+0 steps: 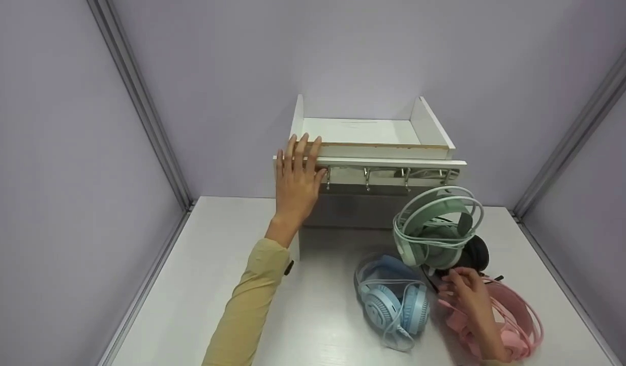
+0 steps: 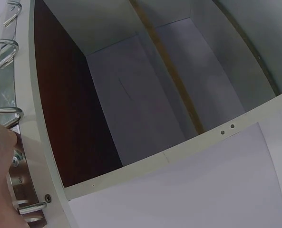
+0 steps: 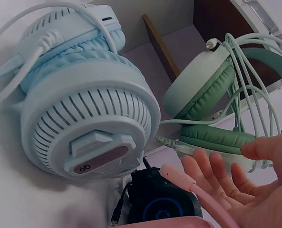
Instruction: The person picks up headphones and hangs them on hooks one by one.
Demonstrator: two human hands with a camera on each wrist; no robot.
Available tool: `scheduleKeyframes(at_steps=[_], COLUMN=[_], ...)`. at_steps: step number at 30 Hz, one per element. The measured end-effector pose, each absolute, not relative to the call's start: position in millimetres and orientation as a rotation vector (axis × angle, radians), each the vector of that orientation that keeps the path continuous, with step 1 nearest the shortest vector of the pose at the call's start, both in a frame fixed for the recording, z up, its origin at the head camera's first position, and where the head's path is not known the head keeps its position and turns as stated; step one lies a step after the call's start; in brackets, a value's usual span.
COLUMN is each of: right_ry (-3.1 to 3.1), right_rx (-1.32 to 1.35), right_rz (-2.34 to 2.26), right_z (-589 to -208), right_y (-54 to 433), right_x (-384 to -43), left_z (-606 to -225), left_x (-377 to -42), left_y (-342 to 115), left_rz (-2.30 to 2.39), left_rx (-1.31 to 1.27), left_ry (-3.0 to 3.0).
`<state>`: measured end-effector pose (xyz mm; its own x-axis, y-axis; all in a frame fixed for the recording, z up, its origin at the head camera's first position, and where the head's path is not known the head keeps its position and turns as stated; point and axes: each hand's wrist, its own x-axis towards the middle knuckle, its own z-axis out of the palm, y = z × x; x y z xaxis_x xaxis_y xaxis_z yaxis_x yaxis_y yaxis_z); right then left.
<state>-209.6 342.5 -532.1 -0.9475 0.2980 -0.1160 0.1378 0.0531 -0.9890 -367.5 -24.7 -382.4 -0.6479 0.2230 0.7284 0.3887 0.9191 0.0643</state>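
Hanging near-vertical, green headphones (image 1: pixel 437 240) point earcups (image 3: pixel 198 85) downward.

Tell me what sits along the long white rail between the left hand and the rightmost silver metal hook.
Three more silver metal hooks, the first beside the left hand, as the head view shows.

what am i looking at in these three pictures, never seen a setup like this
There is no machine here: a person is working bare-handed. The wide picture comes from a camera on the head, looking down; the other two come from cameras on the wrists. The left hand rests on the front of a white shelf unit with metal hooks. Green headphones seem to hang from the right-end hook. Blue headphones, pink headphones and black headphones lie on the white surface below. The right hand is near them and seems to hold nothing.
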Motion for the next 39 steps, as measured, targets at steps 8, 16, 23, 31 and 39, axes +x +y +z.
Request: scheduleKeyframes(at_steps=[8,16,23,31,39], right_ry=[-2.406,-2.469,-2.639,-2.695,-2.798], right_rx=[-0.445,-0.304,-0.272,-0.213,-0.308], right_rz=[1.486,1.399,1.26,1.102,0.862], right_z=[-536,-542,-546,-557,-561], right_y=[323,300,287,278,273], right_x=[-199,-194,-193,-195,-204], left_z=[-384,-384,-385,-384,-384], left_x=[-368,-368,-369,-368,-369], left_y=[-25,-26,-25,-25,-25], left_rz=[-0.271,-0.27,-0.284,-0.271,-0.294], left_rx=[-0.434,-0.44,-0.449,-0.447,-0.452], left_ry=[-2.306,-2.282,-2.268,-2.271,-2.267])
